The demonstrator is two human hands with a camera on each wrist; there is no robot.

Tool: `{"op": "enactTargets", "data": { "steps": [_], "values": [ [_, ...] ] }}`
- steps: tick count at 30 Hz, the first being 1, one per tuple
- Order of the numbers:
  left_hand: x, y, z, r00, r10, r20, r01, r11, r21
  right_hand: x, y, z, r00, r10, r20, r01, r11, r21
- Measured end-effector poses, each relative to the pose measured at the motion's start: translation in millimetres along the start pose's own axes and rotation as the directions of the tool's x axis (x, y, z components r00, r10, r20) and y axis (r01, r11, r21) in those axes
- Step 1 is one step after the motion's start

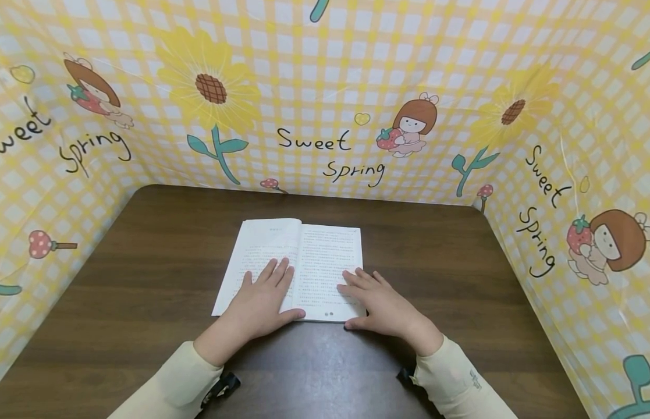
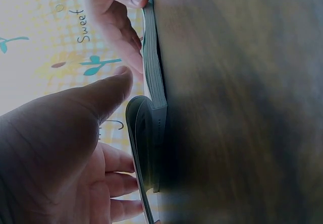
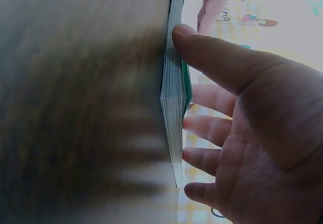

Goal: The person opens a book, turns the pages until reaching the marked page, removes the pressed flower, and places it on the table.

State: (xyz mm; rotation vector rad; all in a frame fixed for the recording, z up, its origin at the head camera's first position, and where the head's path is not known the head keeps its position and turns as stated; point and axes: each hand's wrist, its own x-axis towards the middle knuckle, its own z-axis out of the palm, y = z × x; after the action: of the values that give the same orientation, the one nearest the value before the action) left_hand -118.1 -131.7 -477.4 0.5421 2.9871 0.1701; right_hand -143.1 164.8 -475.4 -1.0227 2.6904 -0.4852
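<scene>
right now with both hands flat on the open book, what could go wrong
The left hand and right hand only press the book flat; if either lifts, the pages may spring up and the place be lost. The left wrist view shows a page bowing up by the thumb, so it could crease. The book lies near the table edge and could slide toward the person.

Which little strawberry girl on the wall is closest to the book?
The strawberry girl on the back wall, right above the open book, beside "Sweet Spring". The others sit far out on the side walls.
</scene>
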Motion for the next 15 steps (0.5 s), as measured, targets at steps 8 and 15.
{"op": "enactTargets", "data": {
  "steps": [8,15],
  "values": [
    [0.4,0.4,-1.1,1.000,0.000,0.005,0.000,1.000,0.004,-1.2,1.3,-2.2,1.000,0.008,0.017,-0.008,0.999,0.036],
    [-0.3,0.2,-1.2,1.000,-0.003,0.008,0.003,1.000,0.000,-1.3,0.0,-5.2,1.000,0.006,0.026,-0.007,1.000,0.030]
  ]
}}
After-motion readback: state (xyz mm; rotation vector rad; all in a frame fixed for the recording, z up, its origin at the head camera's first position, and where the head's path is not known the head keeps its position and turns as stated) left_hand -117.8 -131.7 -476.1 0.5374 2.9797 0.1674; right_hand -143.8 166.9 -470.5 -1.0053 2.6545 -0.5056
